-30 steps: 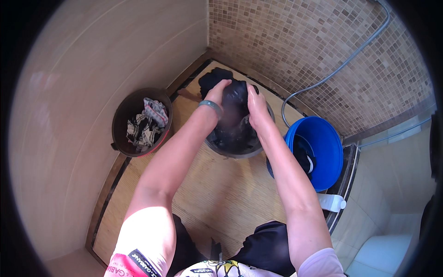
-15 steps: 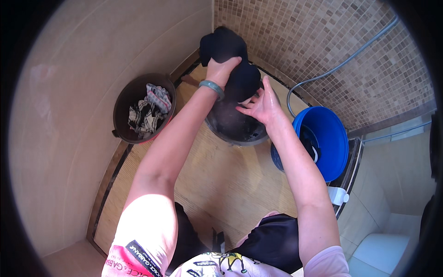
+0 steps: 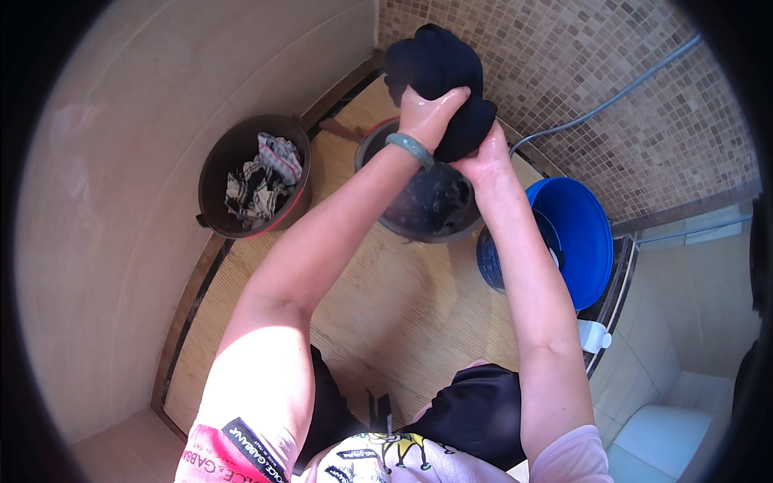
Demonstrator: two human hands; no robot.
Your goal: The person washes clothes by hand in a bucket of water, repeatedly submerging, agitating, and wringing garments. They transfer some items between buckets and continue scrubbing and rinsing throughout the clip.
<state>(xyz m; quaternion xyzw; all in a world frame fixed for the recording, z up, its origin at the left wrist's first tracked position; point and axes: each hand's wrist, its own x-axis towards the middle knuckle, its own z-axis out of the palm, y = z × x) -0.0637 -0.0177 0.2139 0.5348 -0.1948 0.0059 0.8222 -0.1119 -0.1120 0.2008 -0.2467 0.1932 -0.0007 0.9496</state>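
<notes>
A bunched black cloth (image 3: 439, 60), dark and soft, is held up above the far side of a dark round basin (image 3: 386, 153). My left hand (image 3: 428, 115), with a greenish bangle at its wrist, is closed around the cloth's middle, thumb lying across it. At the cloth's lower right end my right hand (image 3: 489, 159) grips it, most of its fingers hidden behind the fabric. Both hands look wet. Inside the basin is dark water with some foam.
To the left stands a dark bucket (image 3: 211, 173) holding patterned cloths (image 3: 256, 189). A blue bucket (image 3: 592, 241) with dark contents is on the right, beside a white bottle (image 3: 594, 336). A grey hose (image 3: 596, 121) runs along the tiled wall (image 3: 555, 56).
Both hands and the black cloth have moved to the right and slightly farther away. My right hand, open below the cloth before, has come onto its lower end.
</notes>
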